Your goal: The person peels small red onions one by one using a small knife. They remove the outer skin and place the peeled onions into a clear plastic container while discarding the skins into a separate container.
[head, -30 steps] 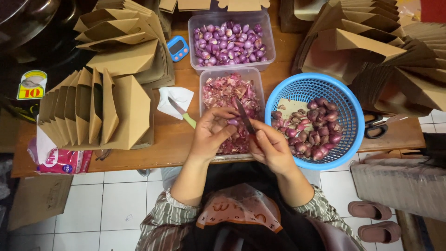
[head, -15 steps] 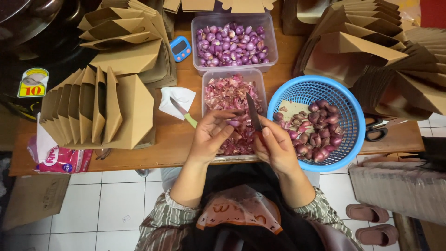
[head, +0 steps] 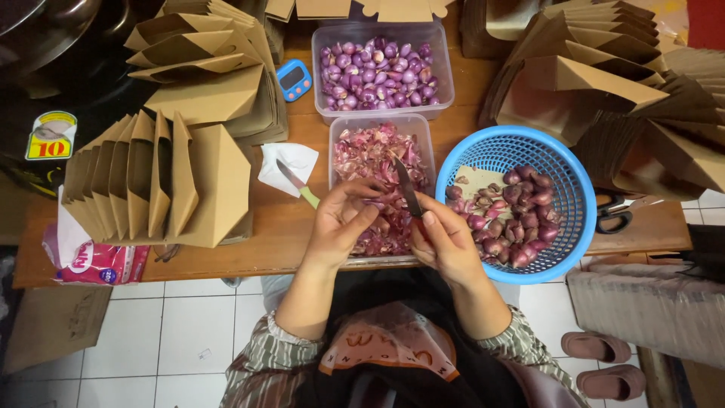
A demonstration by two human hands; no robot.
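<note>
My right hand (head: 445, 242) grips a small knife (head: 406, 189), its dark blade pointing up and away from me. My left hand (head: 340, 223) pinches a shallot, mostly hidden by the fingers, close beside the blade. Both hands hover over a clear tub of pink shallot skins (head: 380, 159). To the right stands a blue plastic basket (head: 498, 151) holding unpeeled red shallots (head: 513, 219). Farther back is a clear tub of peeled purple shallots (head: 377, 68).
A second knife with a green handle (head: 297, 183) lies on a white tissue (head: 291, 162). Folded brown paper bags (head: 158, 181) stand in stacks left and right (head: 604, 83). A small blue timer (head: 293, 79), black scissors (head: 615, 215), a tissue pack (head: 94, 261) and slippers (head: 604, 359) are around.
The knife blade has swung from leaning left to pointing upright. My hands stay together over the tub of skins, shifting only slightly.
</note>
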